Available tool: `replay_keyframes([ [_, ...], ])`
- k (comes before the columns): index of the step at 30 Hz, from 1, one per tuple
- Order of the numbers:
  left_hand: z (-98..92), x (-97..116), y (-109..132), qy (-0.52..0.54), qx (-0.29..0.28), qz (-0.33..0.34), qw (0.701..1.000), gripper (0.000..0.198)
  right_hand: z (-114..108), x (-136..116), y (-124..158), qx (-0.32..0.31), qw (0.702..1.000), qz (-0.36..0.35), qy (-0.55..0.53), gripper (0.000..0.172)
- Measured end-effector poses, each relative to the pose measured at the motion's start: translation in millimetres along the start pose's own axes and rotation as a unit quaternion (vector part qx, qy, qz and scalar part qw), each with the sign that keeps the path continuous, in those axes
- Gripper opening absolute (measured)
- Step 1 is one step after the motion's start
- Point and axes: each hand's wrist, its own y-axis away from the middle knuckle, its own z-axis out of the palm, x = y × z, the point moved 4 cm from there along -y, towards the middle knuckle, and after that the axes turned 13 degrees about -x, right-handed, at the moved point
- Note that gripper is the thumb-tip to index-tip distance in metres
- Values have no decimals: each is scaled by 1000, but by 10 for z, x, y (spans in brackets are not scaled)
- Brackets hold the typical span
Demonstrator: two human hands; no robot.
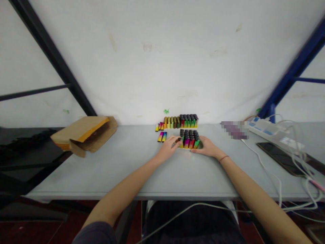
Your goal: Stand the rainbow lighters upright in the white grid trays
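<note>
A front block of upright lighters [189, 139], black-topped with multicoloured bodies, stands on the table near the middle. My left hand [167, 148] is closed at its left side, with a lighter [177, 141] between the fingers, its dark end pointing toward the block. Around the block's right side curves my right hand [208, 147], thumb at the front corner and fingers behind. Close to the wall stands a rear block of lighters [189, 121], adjoining a row of yellow-topped lighters [171, 122]. Two loose lighters [161, 137] lie left of the front block, with several more lighters [159, 126] behind them.
An open cardboard box [83, 130] lies on the left of the grey table [122, 176]. To the right are a pixelated purple object [235, 130], a black phone [280, 158] and a white power strip [271, 132] with tangled cables. The white wall [152, 67] bounds the back.
</note>
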Motion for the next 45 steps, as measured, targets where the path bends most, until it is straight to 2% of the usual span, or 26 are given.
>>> replay_keyframes([
  [6, 29, -51, 10, -8, 23, -22, 999, 30, -23, -11, -9, -7, 1000, 0, -13, 71],
  [9, 27, -22, 9, -59, 10, 13, 998, 24, -24, -12, -13, -8, 1000, -1, -15, 72],
  [11, 4, -1, 3, -98, -4, 41, 994, 26, -24, -12, -15, -6, 1000, 0, -14, 73],
  [13, -78, -30, -10, -131, 9, 40, 991, 32, -25, -13, -16, -4, 1000, 1, -10, 73],
  [15, -229, -130, -20, -164, 56, 0, 985, 36, -23, -16, -16, -7, 1000, 4, -4, 73],
  [17, -400, -286, -18, -208, 97, -71, 971, 38, -15, -21, -14, -15, 1000, 5, 4, 73],
  [21, -603, -602, 16, -294, 68, -238, 923, 36, 12, -16, 5, -17, 1000, 12, 16, 74],
  [24, -619, -703, 36, -309, 40, -292, 904, 38, 41, -3, 25, -15, 1000, 9, 18, 76],
  [28, -574, -725, 43, -304, 18, -281, 910, 35, 61, 31, 45, -7, 1000, -1, 15, 76],
  [33, -573, -721, 77, -283, 22, -275, 918, 35, 45, 39, 51, -14, 1000, -5, 5, 76],
  [38, -650, -609, 63, -207, 98, -290, 929, 37, 18, -3, 52, -15, 1000, -5, -8, 78],
  [42, -667, -422, 25, -102, 146, -213, 961, 26, 13, -5, 46, -22, 999, -5, -23, 78],
  [45, -608, -308, 31, -17, 158, -181, 971, 21, 13, -2, 40, -21, 1000, -7, -23, 77],
])
